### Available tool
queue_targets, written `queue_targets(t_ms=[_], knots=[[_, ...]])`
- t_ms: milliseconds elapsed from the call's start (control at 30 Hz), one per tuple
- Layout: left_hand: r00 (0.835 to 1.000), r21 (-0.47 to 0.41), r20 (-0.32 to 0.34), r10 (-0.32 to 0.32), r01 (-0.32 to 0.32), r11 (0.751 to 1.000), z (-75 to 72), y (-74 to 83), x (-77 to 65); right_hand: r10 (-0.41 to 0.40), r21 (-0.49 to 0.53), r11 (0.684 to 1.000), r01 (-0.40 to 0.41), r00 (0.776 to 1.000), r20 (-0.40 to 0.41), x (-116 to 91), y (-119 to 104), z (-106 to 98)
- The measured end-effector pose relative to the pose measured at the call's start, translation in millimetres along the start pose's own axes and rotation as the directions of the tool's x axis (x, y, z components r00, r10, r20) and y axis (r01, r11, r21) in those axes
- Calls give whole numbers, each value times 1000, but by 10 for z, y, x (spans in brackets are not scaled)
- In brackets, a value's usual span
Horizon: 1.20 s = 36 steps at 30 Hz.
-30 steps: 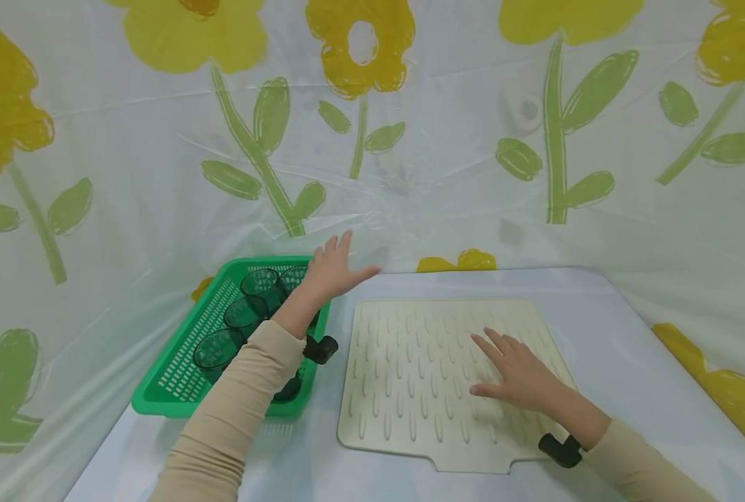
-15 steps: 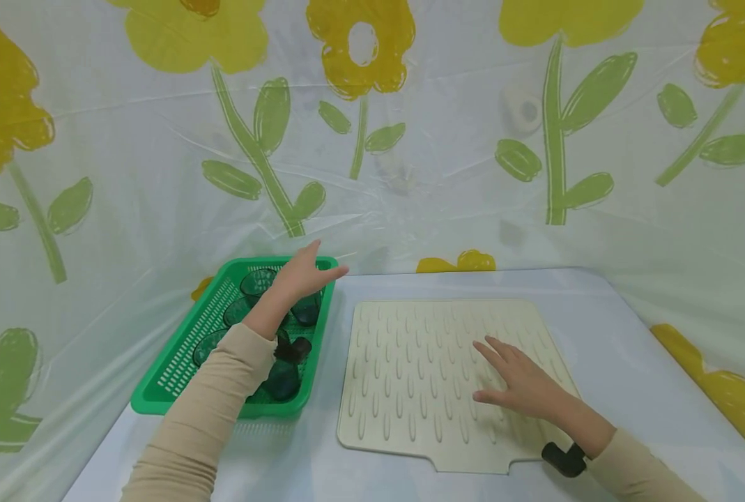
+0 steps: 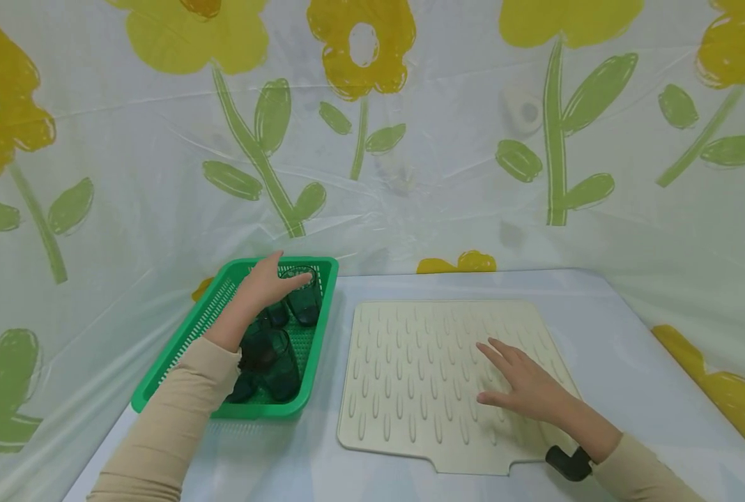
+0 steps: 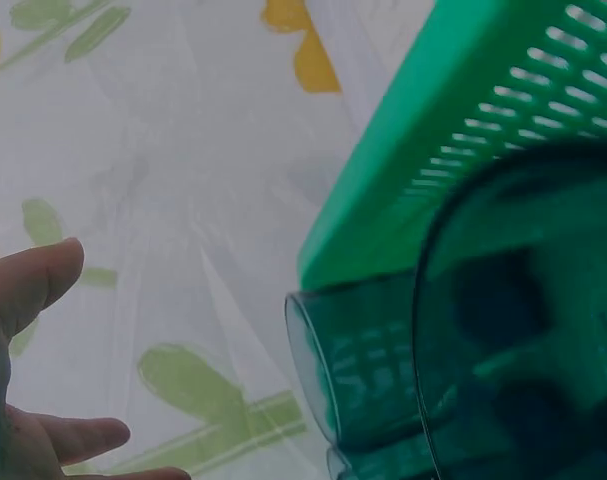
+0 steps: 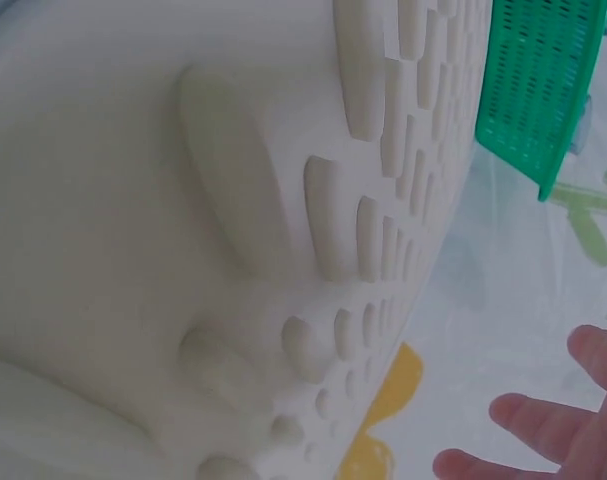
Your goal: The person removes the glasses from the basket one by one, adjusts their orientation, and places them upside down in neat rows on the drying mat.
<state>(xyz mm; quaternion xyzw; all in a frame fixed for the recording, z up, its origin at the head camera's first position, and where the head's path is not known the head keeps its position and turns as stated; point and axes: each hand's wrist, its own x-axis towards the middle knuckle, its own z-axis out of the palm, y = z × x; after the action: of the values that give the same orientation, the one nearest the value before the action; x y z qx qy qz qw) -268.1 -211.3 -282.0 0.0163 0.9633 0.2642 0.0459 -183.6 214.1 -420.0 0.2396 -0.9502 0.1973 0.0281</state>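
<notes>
My left hand (image 3: 264, 287) hovers over the green plastic basket (image 3: 318, 352), thumb spread away from the fingers and nothing in its grasp. Inside the basket are several dark tinted drinking glasses; one glass (image 3: 305, 303) lies by the back corner and another glass (image 3: 282, 373) is near the front. The hand and sleeve hide the rest. Close beside the fingers, the left wrist view shows a glass rim (image 4: 313, 370). My right hand (image 3: 525, 387) is held over the cream ridged drying mat (image 3: 410, 362), its fingers spread and holding nothing.
A white table (image 3: 341, 474) carries the basket on the left and the mat at centre right. Behind it hangs a pale curtain (image 3: 441, 153) with printed yellow flowers. A black wrist camera (image 3: 569, 464) is strapped at the right wrist.
My left hand has moved left and down from above the basket's right back corner to over its middle, uncovering the right-hand glasses. The right hand has hardly shifted.
</notes>
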Motion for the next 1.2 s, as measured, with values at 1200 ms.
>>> queue_targets(t_ms=[1200], knots=[[981,-222,191,-14,57,973,-246,-676,-367,13,8,1000,-13,1000,-22,-91,41,-68]])
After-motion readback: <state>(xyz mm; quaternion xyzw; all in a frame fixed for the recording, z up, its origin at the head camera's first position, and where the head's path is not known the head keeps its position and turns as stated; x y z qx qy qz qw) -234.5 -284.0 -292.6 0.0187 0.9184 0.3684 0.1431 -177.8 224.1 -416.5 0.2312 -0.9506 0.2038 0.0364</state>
